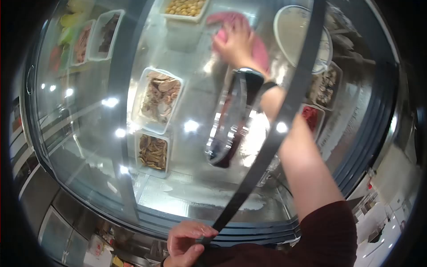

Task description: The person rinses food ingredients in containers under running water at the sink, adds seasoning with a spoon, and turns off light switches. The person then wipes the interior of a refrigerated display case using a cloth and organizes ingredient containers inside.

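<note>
Inside a glass-fronted case, my right hand [235,43] presses on a crumpled pink cloth [260,51], its fingers bent over it. The cloth lies on the shiny metal floor [200,84] of the case. My right arm reaches in past a dark door frame bar [267,147] that crosses the view at a slant. Low in the view, my left hand [189,240] has thumb and fingers curled around the lower end of that bar. A dark, shiny, see-through shape [231,120] shows by my right wrist; I cannot tell whether it is a reflection.
White tubs hold sliced meat [160,98], brown strips [153,151] and round yellow pieces [184,7]. A large white oval dish [289,33] stands right of the cloth. Beyond it are tubs of dark-and-pale pieces [324,89] and red food [310,118]. Further tubs [106,35] show at the left.
</note>
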The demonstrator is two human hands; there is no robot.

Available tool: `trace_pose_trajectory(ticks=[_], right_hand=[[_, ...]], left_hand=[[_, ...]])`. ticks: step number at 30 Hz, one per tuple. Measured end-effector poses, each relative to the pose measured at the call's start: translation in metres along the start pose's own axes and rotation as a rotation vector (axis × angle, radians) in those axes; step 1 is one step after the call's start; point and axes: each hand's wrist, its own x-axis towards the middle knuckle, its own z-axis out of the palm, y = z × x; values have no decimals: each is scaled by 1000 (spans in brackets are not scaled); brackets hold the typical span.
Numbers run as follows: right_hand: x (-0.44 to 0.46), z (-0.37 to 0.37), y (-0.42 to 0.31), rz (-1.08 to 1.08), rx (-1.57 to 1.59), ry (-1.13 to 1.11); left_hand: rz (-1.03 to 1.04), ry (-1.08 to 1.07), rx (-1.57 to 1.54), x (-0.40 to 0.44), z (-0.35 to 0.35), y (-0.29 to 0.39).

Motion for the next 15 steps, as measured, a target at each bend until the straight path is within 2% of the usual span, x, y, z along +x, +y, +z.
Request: trace_pose_trajectory(ticks=[2, 3, 6, 8, 9, 10, 11, 13, 14, 15], right_hand=[[50, 22, 22, -78, 93, 64], [66, -6, 15, -10, 246, 7], [60, 6, 5, -92, 70, -97], [32, 24, 0, -219, 47, -72], [10, 16, -16, -229, 190, -216], [-16, 2, -34, -214, 285, -259], [-35, -13, -47, -363, 243, -252], [-79, -30, -59, -446, 349, -406], [-106, -31, -64, -455, 356, -445], [-123, -42, -69, -671, 1, -280]], left_hand=[[-33, -74, 35, 4, -15, 8], [-28, -74, 11, 8, -20, 10], [-14, -69, -61, 13, -24, 14], [34, 1, -101, 16, -21, 6], [57, 35, -118, 16, -18, 4], [52, 30, -112, 16, -14, 5], [52, -52, -143, 16, -15, 7], [68, -214, -202, 10, -21, 9], [70, -183, -181, 4, -19, 11], [74, -119, -173, -2, -16, 14]])
